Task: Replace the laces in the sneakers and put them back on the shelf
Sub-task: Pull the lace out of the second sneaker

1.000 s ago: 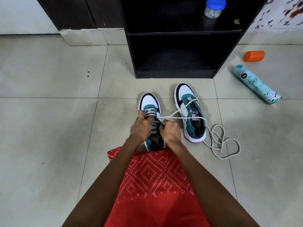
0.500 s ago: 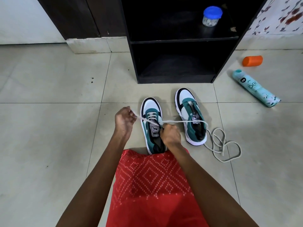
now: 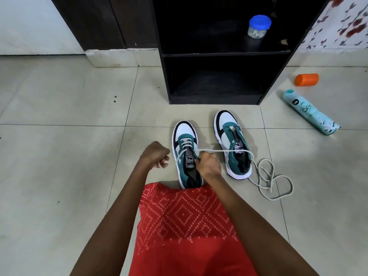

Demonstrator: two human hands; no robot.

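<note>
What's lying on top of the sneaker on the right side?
A white lace is stretched across the right sneaker, running from the right hand. Its eyelets look unlaced. Inside looks dark; nothing else can be made out.

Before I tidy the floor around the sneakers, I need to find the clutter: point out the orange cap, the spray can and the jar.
orange cap [image 3: 306, 79], head view, middle of its side.
spray can [image 3: 311, 112], head view, middle of its body.
jar [image 3: 258, 27], head view, just under its blue lid.
</note>
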